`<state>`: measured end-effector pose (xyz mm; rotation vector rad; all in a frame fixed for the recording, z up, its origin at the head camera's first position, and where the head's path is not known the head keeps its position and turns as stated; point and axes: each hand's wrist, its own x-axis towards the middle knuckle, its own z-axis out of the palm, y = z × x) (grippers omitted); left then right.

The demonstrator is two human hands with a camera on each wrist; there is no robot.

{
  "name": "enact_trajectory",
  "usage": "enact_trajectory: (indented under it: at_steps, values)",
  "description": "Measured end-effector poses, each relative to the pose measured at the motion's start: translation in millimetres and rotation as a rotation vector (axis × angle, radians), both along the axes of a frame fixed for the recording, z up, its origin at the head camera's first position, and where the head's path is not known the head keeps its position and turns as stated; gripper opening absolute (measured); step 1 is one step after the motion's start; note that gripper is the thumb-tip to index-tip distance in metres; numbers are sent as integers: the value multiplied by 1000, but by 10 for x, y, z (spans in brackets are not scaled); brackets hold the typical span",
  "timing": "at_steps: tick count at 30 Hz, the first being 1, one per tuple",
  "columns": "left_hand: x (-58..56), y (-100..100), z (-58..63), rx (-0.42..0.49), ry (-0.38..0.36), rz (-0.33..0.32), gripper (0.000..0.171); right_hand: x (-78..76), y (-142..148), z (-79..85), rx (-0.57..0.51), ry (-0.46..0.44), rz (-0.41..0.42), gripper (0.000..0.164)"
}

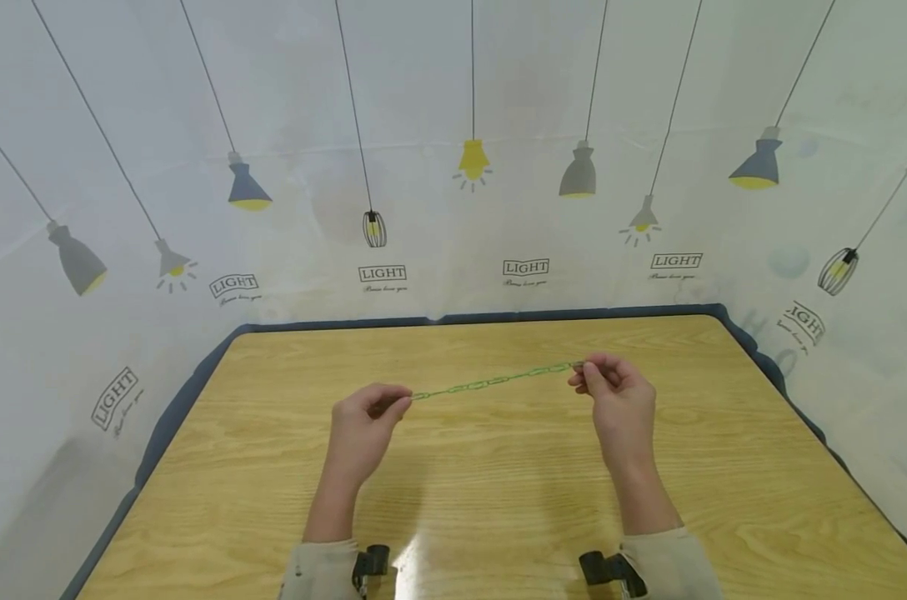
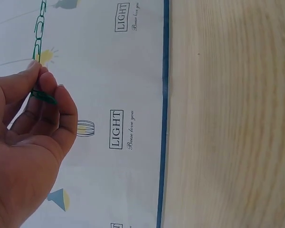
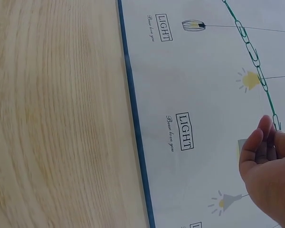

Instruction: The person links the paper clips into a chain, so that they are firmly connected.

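Observation:
A chain of green paper clips [image 1: 491,382] is stretched above the table between both hands, its right end a little higher in the head view. My left hand [image 1: 365,425] pinches one end between thumb and fingers. In the left wrist view, a green clip [image 2: 43,97] shows inside the curl of the left fingers, below the pinch. The other end is pinched by my right hand [image 1: 622,408], whose fingertips partly hide the last clip. Linked clips [image 3: 252,54] run up and away from the right hand in the right wrist view.
The wooden table [image 1: 483,483] lies beneath both hands, with a dark blue edge [image 1: 333,326] along its back. Behind it hangs a white backdrop [image 1: 438,75] printed with lamps and the word LIGHT. Black camera mounts [image 1: 374,562] sit by the wrists.

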<state>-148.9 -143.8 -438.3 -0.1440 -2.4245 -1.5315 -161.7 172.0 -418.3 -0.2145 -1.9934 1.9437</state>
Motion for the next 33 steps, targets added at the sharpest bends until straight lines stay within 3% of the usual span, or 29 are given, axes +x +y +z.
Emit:
enact_trajectory:
  at_steps: [19, 33]
  values:
    - [-7, -55, -14, 73, -35, 25, 15, -22, 71, -12, -34, -30, -18, 18]
    - [3, -7, -13, 250, -91, 34, 18, 5, 16, -16, -129, 0, 39, 16]
